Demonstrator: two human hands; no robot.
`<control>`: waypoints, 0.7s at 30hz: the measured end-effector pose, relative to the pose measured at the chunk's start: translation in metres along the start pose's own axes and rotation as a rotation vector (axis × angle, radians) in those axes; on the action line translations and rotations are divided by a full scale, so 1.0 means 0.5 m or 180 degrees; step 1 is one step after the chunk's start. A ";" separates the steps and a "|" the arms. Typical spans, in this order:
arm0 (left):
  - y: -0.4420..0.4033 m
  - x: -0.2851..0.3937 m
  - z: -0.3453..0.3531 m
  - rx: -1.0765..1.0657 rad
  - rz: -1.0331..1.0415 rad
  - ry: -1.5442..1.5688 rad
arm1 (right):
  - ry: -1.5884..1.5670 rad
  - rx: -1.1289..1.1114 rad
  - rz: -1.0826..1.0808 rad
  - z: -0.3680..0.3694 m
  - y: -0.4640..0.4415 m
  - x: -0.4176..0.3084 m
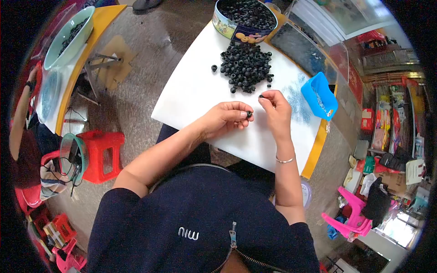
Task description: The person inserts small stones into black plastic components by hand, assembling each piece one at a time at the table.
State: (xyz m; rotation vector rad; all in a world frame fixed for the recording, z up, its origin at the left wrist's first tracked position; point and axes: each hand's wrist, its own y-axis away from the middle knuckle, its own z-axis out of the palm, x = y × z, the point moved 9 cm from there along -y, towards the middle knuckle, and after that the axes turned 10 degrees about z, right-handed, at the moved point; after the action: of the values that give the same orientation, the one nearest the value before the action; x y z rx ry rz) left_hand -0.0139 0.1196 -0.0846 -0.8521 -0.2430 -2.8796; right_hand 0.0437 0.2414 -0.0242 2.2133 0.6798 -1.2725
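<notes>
Between the thumb and fingers of my left hand [227, 119] is a round black bead-like part [249, 114], held just above the front of the white tabletop [186, 91]. To its right, my right hand [276, 109] pinches a smaller black piece [261, 96] at its fingertips. Beyond both hands lies a loose pile of black bead-like parts [246, 66], some showing holes. One black part [214, 68] sits apart, left of the pile. A printed tin [223, 28] full of similar black parts stands behind the pile.
Near the table's right edge sits a blue scoop-shaped container [314, 98] with small shiny bits inside. A dark, clear-sided tray [296, 48] lies at the back right. On the left are a red stool [107, 154] and another table with a pale green basin [84, 38], beside another person's arm [20, 109].
</notes>
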 end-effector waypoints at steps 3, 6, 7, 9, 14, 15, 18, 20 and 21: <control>-0.004 -0.004 -0.007 0.0047 0.0044 -0.0001 | -0.0501 -0.0189 -0.0051 -0.001 0.042 -0.008; -0.003 -0.004 -0.008 0.0105 0.0084 0.0036 | -0.0477 -0.0140 -0.0151 0.004 0.084 -0.026; -0.002 -0.002 -0.005 0.0110 0.0103 0.0026 | -0.0319 -0.0121 -0.0315 0.007 0.096 -0.041; -0.003 -0.001 -0.005 0.0088 0.0133 -0.0010 | 0.0002 -0.0071 -0.0654 0.012 0.115 -0.071; -0.003 -0.005 -0.008 0.0084 0.0117 -0.0116 | 0.0297 0.0044 -0.0907 0.015 0.126 -0.078; -0.003 -0.005 -0.007 0.0081 0.0117 -0.0129 | 0.0347 0.0064 -0.0919 0.015 0.127 -0.078; -0.004 -0.004 -0.005 0.0128 0.0114 -0.0261 | 0.0639 0.0143 -0.1139 0.015 0.135 -0.087; -0.004 -0.006 -0.008 0.0244 0.0106 -0.0482 | 0.0922 0.0156 -0.1471 0.018 0.142 -0.102; -0.005 -0.006 -0.008 0.0263 0.0112 -0.0550 | 0.1064 0.0163 -0.1636 0.021 0.146 -0.108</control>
State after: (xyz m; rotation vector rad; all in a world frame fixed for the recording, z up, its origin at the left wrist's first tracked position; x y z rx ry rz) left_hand -0.0140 0.1212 -0.0900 -1.0793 -0.3580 -2.7443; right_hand 0.0597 0.1704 0.0313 2.4079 1.4315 -1.1533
